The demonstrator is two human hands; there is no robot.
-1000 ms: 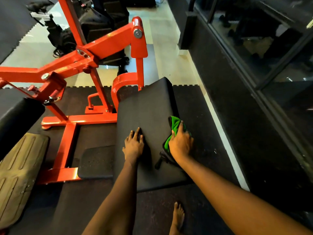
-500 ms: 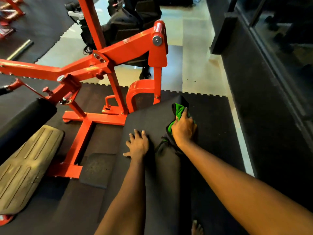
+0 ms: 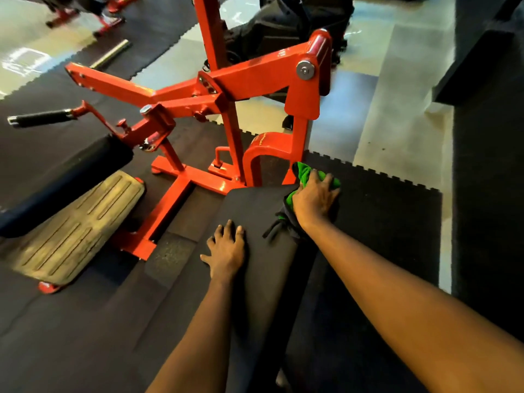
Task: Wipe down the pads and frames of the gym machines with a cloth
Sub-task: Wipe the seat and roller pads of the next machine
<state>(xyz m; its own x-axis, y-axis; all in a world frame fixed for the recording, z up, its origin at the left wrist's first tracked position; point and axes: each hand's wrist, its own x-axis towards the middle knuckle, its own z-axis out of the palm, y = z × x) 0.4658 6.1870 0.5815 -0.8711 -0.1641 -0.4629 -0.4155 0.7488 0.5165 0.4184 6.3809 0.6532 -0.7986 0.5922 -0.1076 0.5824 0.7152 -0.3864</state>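
Cloth (image 3: 304, 173) at pad (image 3: 255, 211) far-right corner, clutched by right hand (image 3: 314, 199); left hand (image 3: 226, 251) flat on pad, nearer; frame (image 3: 255, 80) just beyond.

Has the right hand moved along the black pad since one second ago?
Yes. The right hand slid the green cloth forward along the black pad edge to its far corner, beside the red frame.

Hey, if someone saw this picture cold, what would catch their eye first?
The bright red machine frame dominates the upper middle of the view. Just below it, the right hand holds a green cloth on the far right corner of the black pad, while the left hand lies flat on the pad's left side.
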